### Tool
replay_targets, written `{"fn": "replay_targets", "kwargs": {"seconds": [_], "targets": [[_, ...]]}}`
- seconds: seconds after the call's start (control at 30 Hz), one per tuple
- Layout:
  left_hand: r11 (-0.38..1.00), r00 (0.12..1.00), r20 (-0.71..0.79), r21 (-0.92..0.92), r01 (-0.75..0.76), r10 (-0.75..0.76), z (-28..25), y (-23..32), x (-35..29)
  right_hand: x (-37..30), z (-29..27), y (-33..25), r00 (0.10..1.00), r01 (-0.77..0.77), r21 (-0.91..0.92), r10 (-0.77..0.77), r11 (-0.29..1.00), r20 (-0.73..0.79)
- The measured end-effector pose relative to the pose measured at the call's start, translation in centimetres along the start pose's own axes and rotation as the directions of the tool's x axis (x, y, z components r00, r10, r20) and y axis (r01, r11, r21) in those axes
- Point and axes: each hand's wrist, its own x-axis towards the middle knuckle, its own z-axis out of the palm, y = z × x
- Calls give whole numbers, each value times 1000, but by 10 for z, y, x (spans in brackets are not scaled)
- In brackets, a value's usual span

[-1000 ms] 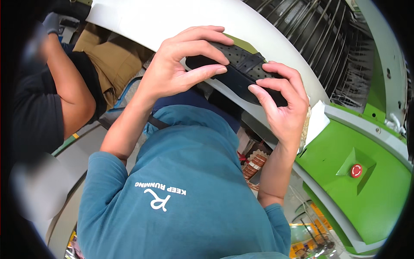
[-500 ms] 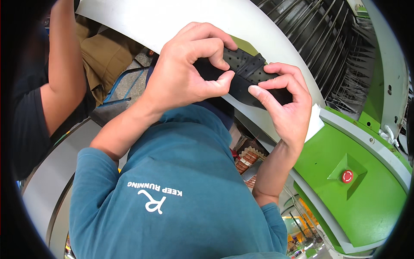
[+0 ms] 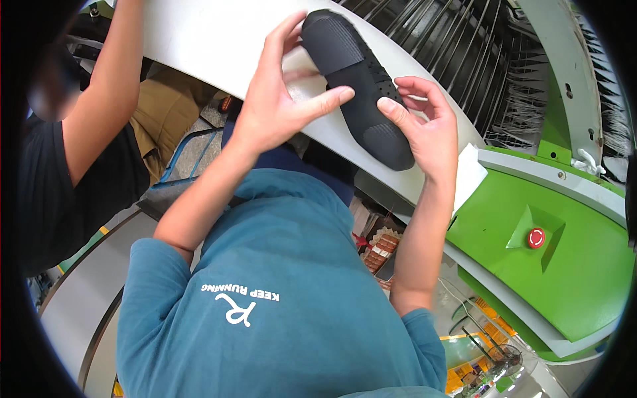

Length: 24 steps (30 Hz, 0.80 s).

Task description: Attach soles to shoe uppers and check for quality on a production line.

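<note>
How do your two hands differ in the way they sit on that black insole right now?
The left hand reaches over the black insole near its upper end, thumb stretched across its middle, while the right hand sits lower, by the rounded bottom end. The left hand shows its back, fingers extended; the right hand shows its palm, fingers curled. Both touch the insole with bare fingertips over the white curved surface.
</note>
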Motion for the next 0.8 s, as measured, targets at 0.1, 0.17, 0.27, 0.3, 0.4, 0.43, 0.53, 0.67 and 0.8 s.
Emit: {"fn": "replay_targets", "kwargs": {"seconds": [0.1, 0.17, 0.27, 0.3, 0.4, 0.43, 0.53, 0.67, 0.8], "targets": [[916, 966, 70, -307, 259, -250, 21, 6, -25, -10, 9, 7, 999, -21, 62, 23, 998, -41], [925, 952, 148, -238, 296, -267, 29, 13, -35, -15, 14, 18, 995, -61, 184, 75, 981, -66], [929, 948, 160, -211, 304, -274, 32, 15, -37, -27, 24, 23, 983, -86, 251, 122, 964, -134], [965, 968, 148, -140, 223, -203, 29, 13, -34, -30, 27, 26, 976, -28, 251, 81, 968, -202], [988, 989, 114, -111, 110, -97, 24, 15, -25, -23, 21, 26, 868, 281, -143, -315, 949, -384], [999, 984, 176, -8, 35, -33, 19, 17, -21, -17, 16, 27, 847, 339, -166, -377, 926, -374], [978, 963, 246, 147, -146, 106, 13, 21, -11, -11, -5, 12, 804, 389, -519, -555, 761, -212], [948, 939, 325, 248, -201, 114, 9, 30, -4, 3, -22, 12, 715, 580, -588, -698, 564, 36], [930, 931, 362, 327, -170, 43, 4, 34, -4, 14, -22, 5, 710, 625, -563, -693, 540, 124]]}}
